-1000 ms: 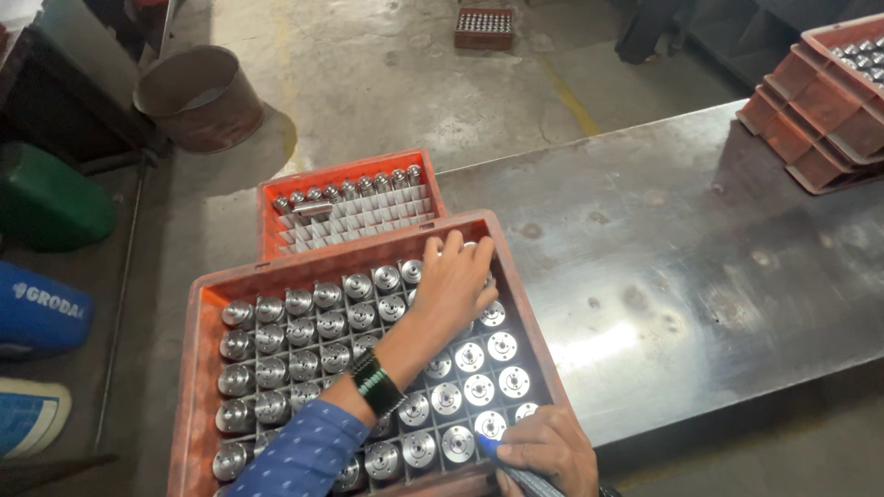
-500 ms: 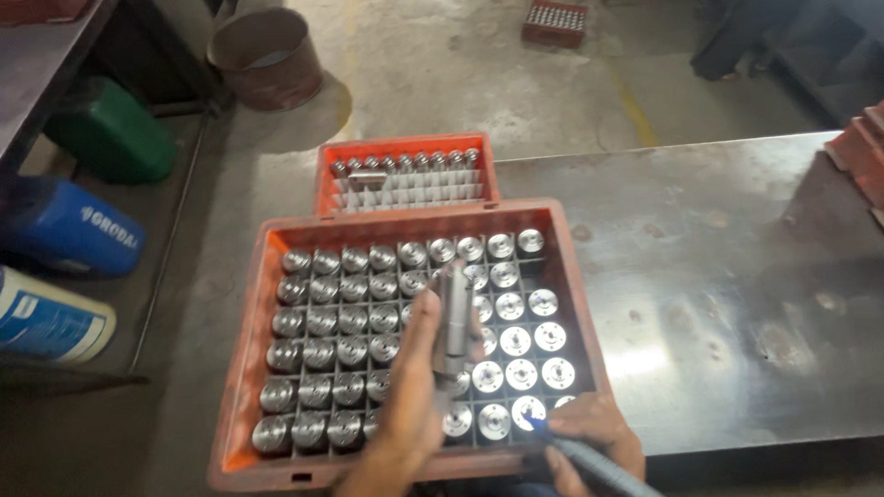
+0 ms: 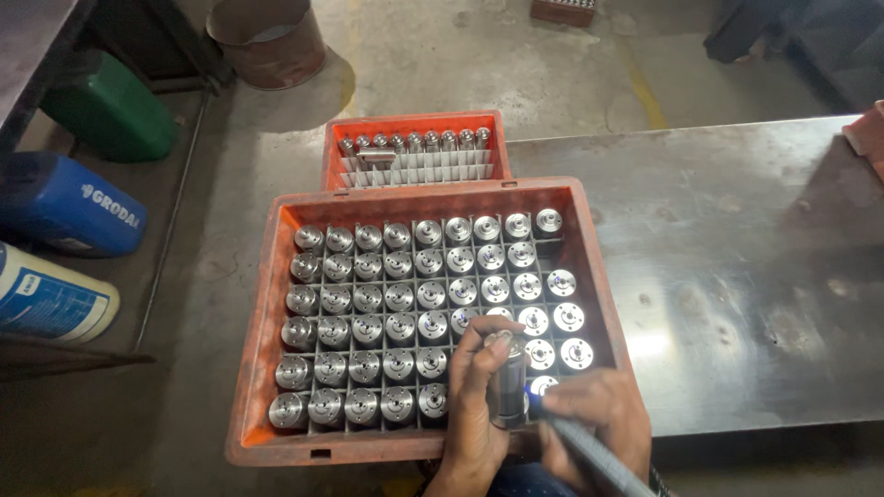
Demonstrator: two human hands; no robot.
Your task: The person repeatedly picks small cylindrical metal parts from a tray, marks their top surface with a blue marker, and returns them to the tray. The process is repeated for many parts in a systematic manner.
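Fingers of the left hand wrap around a steel cylindrical part, gripping it upright at the lower middle of the frame, just above the near right corner of the large orange crate. Beside it, the right hand is clenched on a dark pen-like marker, whose tip meets the part's lower side with a blue mark showing there. Under and beyond both hands, rows of similar round steel parts stand in the crate's grid. Farther up the frame, a smaller orange crate holds one row of slimmer metal pieces. Both crates rest on a grey metal table. At the left sit a blue jug and a green can on the floor.
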